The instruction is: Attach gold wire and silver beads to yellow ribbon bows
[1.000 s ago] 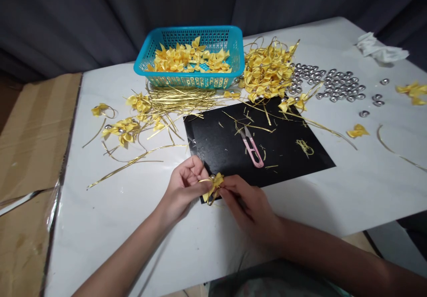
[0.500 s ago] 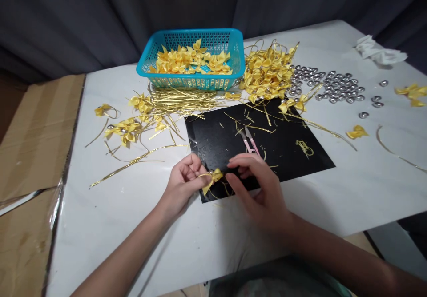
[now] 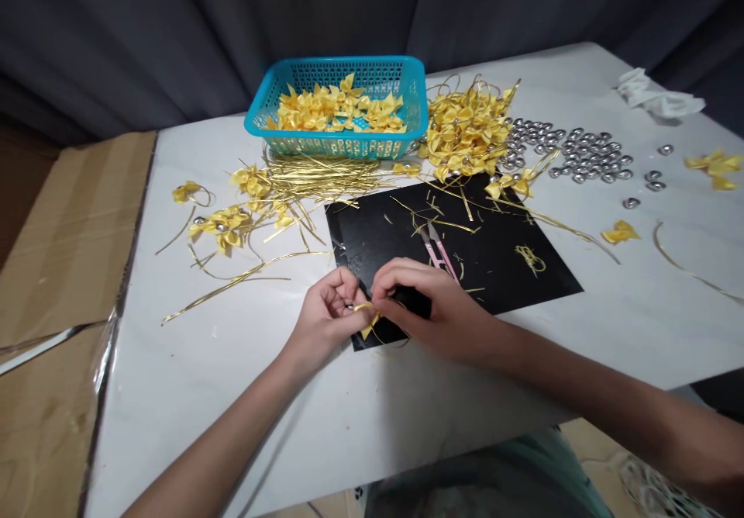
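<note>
A small yellow ribbon bow (image 3: 368,326) with gold cord is pinched in my left hand (image 3: 330,312), over the near left corner of a black mat (image 3: 482,246). My right hand (image 3: 427,301) is closed at the bow's right side, thumb and forefinger meeting there; its fingers partly cover the bow, and the exact part they pinch is hidden. Pink-handled thread snips (image 3: 437,248) lie on the mat just beyond my right hand, among gold cord scraps.
A blue basket (image 3: 337,146) of yellow bows stands at the back. Before it lies a bundle of gold cords (image 3: 322,177). To its right are a pile of corded bows (image 3: 465,126), silver beads (image 3: 598,153) and a white cloth (image 3: 656,95). Cardboard (image 3: 75,270) lies left.
My right hand has moved left, and its thumb and fingers have closed at the bow. My left hand keeps its pinch. The view has shifted slightly.
</note>
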A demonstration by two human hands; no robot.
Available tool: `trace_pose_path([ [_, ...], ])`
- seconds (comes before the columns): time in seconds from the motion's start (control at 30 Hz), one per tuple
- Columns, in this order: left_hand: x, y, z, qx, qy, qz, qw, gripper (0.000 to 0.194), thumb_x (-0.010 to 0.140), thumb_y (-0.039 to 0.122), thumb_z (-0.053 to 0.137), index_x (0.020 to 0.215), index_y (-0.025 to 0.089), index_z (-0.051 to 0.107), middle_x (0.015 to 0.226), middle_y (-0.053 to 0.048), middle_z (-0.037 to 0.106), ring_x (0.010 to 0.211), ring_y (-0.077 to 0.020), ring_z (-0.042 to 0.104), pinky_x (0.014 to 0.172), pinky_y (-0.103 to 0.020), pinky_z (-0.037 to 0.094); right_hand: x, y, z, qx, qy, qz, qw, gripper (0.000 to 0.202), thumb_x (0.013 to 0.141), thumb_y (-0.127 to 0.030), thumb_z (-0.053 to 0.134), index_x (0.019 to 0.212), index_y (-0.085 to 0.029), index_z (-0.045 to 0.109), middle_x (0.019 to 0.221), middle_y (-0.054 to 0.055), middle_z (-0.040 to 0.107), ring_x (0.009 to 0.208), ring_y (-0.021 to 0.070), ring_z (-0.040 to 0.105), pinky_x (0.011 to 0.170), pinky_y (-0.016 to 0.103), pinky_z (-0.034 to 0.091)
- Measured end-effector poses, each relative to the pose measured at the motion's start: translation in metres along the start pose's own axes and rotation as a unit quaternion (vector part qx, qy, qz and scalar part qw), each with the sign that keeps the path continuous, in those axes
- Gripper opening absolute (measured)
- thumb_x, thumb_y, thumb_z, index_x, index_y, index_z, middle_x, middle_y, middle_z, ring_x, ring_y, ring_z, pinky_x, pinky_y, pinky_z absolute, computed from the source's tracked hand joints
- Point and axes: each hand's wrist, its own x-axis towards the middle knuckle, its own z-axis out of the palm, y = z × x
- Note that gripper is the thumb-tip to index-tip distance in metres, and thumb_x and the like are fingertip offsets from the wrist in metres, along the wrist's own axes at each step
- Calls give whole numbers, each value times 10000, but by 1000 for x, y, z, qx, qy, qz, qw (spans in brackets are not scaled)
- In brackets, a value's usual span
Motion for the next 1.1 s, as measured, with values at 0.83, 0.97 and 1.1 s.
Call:
trace_pose_path([
  [0.83,-2,3,9,113,0,-26,993,343,615,103,637,623,194,307,520,82,491,398,-9,350,392,-155,235,16,-36,-43,297,125,147,935,115,830,-240,607,759,-151,589,690,-11,588,631,48,586,539,106,463],
  [0.97,-3,2,9,115,-2,-24,993,336,617,101,619,619,197,297,515,85,480,400,-5,322,395,-158,221,15,-43,-47,315,124,156,928,111,838,-202,591,739,-152,599,660,-15,583,620,43,582,547,93,471],
  [1.1,-2,1,10,111,-4,-22,994,328,618,91,613,623,197,302,526,87,472,410,-7,303,400,-162,218,14,-48,-53,313,134,179,923,132,844,-181,565,727,-151,619,662,-7,582,599,43,581,568,95,495],
])
